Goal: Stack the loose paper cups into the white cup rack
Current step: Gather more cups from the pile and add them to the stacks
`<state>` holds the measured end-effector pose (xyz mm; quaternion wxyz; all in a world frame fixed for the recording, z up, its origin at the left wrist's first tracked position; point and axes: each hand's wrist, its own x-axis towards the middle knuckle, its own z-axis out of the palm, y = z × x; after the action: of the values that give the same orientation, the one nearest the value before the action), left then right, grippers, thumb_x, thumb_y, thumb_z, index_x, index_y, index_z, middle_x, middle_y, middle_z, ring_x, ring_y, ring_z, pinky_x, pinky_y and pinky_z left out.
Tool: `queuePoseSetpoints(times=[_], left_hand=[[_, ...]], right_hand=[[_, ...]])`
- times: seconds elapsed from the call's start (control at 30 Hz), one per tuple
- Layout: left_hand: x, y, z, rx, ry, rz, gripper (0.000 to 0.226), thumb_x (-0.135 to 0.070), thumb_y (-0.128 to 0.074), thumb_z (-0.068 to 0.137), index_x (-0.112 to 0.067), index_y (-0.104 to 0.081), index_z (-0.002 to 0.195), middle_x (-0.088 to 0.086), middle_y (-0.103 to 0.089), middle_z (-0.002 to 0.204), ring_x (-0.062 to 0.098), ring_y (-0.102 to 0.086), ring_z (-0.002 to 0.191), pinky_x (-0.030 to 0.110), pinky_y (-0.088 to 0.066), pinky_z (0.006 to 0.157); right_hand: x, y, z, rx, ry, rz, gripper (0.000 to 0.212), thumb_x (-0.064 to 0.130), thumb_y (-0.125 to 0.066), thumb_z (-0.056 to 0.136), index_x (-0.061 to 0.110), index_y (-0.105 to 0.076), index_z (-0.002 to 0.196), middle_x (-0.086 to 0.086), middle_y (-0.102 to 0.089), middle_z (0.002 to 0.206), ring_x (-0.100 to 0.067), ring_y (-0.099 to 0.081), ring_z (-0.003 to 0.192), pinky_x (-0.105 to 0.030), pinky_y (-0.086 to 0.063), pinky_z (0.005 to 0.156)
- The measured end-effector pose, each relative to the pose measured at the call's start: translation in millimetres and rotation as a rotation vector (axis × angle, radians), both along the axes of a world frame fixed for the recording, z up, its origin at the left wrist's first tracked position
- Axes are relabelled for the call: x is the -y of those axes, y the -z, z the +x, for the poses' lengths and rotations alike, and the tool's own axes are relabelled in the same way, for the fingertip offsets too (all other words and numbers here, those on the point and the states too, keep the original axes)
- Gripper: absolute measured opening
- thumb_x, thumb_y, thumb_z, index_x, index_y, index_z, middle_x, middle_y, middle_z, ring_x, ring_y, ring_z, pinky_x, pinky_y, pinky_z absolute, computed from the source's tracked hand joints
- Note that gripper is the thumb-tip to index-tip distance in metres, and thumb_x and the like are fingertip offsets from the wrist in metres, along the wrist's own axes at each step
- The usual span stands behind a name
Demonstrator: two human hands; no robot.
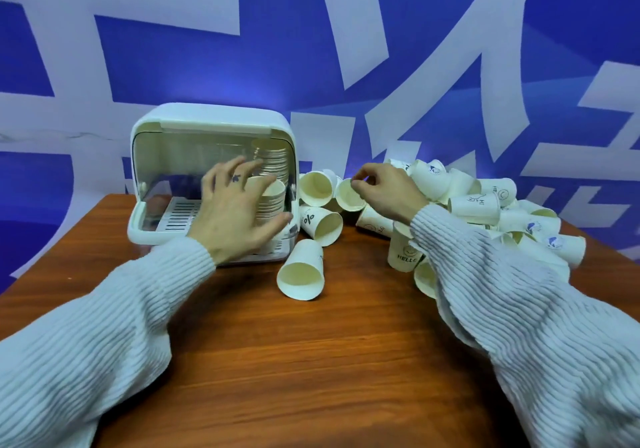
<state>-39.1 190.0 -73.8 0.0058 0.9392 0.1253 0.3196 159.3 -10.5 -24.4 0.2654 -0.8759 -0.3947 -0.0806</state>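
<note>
1. Head view: task judged partly done. Two nested stacks are seen inside the rack (213, 184), at its right side: a back stack (273, 160) and a front stack (272, 201).
2. Left of the rack floor is seen bare, slotted; room is left.
3. Much remains: a large pile (485, 205) of loose cups lies on the table (311, 361) right of the rack, with a few more cups lying on their sides between rack and pile.
4. Left hand (235, 212) is spread around the front stack, fingers and thumb curved on its sides, steadying it.
5. Right hand (384, 188) is curled, fingertips pinching the rim of one cup (348, 196) at the pile's left edge.
6. Cups: thin cream paper, tapered, rolled rims, small prints on some.
7. Rack: glossy white plastic, rounded corners, clear lid raised.
8. Table: brown wood-grain, smooth. Sleeves: ribbed pale knit.
</note>
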Motion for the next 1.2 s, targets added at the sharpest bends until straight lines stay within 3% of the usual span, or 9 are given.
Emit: queuePoseSetpoints(times=[0.07, 0.13, 0.23, 0.33, 0.5, 0.67, 0.83, 1.0, 1.2], left_hand=[[18, 2, -6, 0.074, 0.260, 0.119, 0.065, -0.068, -0.049, 0.089, -0.020, -0.066, 0.129, 0.006, -0.062, 0.131, 0.030, -0.049, 0.127, 0.053, -0.041, 0.104], [35, 1, -8, -0.053, 0.426, 0.102, 0.059, -0.068, -0.052, 0.090, -0.022, -0.072, 0.120, -0.002, -0.069, 0.115, 0.022, -0.058, 0.111, 0.045, -0.049, 0.093], [51, 0, 0, -0.341, 0.458, 0.148, 0.067, -0.077, -0.048, 0.082, -0.029, -0.069, 0.124, -0.005, -0.064, 0.119, 0.019, -0.056, 0.113, 0.038, -0.048, 0.096], [55, 4, 11, -0.515, 0.402, 0.245, 0.059, -0.063, -0.061, 0.082, -0.032, -0.060, 0.131, -0.005, -0.055, 0.127, 0.019, -0.053, 0.117, 0.037, -0.048, 0.094], [56, 13, 15, -0.351, 0.405, 0.223, 0.023, -0.027, -0.061, 0.095, -0.028, -0.066, 0.118, -0.003, -0.060, 0.114, 0.024, -0.059, 0.106, 0.044, -0.054, 0.079], [51, 2, 2, 0.003, 0.386, 0.021, 0.028, -0.031, -0.049, 0.095, -0.021, -0.073, 0.107, -0.003, -0.062, 0.101, 0.025, -0.065, 0.087, 0.042, -0.055, 0.064], [37, -35, -22, 0.423, 0.246, -0.265, 0.019, -0.017, -0.061, 0.093, -0.017, -0.069, 0.110, -0.005, -0.066, 0.096, 0.016, -0.061, 0.084, 0.031, -0.049, 0.080], [-1, -59, -35, 0.720, 0.063, -0.473, 0.022, -0.019, -0.056, 0.095, -0.016, -0.072, 0.110, -0.003, -0.066, 0.102, 0.007, -0.058, 0.086, 0.020, -0.046, 0.082], [-28, -53, -47, 0.740, -0.063, -0.645, 0.028, -0.019, -0.053, 0.101, -0.021, -0.072, 0.121, -0.005, -0.063, 0.116, 0.015, -0.062, 0.106, 0.034, -0.050, 0.098]], right_hand=[[18, -7, 14, -0.035, -0.026, -0.048, 0.012, 0.038, -0.058, 0.097, 0.032, -0.069, 0.096, 0.007, -0.072, 0.098, -0.016, -0.066, 0.096, -0.040, -0.054, 0.089], [36, -15, 21, -0.107, -0.088, -0.220, 0.015, 0.041, -0.064, 0.096, 0.031, -0.070, 0.105, 0.006, -0.071, 0.111, -0.013, -0.064, 0.105, -0.036, -0.052, 0.096], [54, -20, 21, -0.154, -0.105, -0.630, 0.051, 0.057, -0.074, 0.084, 0.033, -0.064, 0.127, 0.011, -0.059, 0.125, -0.014, -0.057, 0.118, -0.038, -0.048, 0.104], [59, -8, 21, 0.010, -0.014, -0.770, 0.064, 0.054, -0.081, 0.077, 0.031, -0.058, 0.132, 0.004, -0.051, 0.126, -0.020, -0.055, 0.115, -0.038, -0.050, 0.096], [63, 3, 18, 0.104, 0.030, -0.607, 0.049, 0.027, -0.075, 0.088, 0.025, -0.052, 0.132, 0.002, -0.054, 0.126, -0.022, -0.057, 0.111, -0.036, -0.053, 0.089], [56, -7, 13, 0.114, -0.003, -0.488, 0.031, 0.016, -0.063, 0.094, 0.026, -0.059, 0.122, 0.013, -0.065, 0.094, -0.018, -0.063, 0.096, -0.031, -0.050, 0.076], [33, -37, -14, 0.044, -0.219, 0.032, 0.031, 0.011, -0.060, 0.093, 0.027, -0.071, 0.118, 0.017, -0.066, 0.093, -0.001, -0.063, 0.094, -0.012, -0.044, 0.070], [-19, -46, -44, 0.122, -0.410, 0.420, 0.026, 0.010, -0.062, 0.096, 0.016, -0.074, 0.119, 0.006, -0.066, 0.102, -0.007, -0.064, 0.098, -0.020, -0.049, 0.092], [-71, -38, -68, 0.154, -0.515, 0.346, 0.023, 0.007, -0.062, 0.096, 0.014, -0.073, 0.115, 0.000, -0.063, 0.101, -0.012, -0.061, 0.094, -0.026, -0.050, 0.089]])
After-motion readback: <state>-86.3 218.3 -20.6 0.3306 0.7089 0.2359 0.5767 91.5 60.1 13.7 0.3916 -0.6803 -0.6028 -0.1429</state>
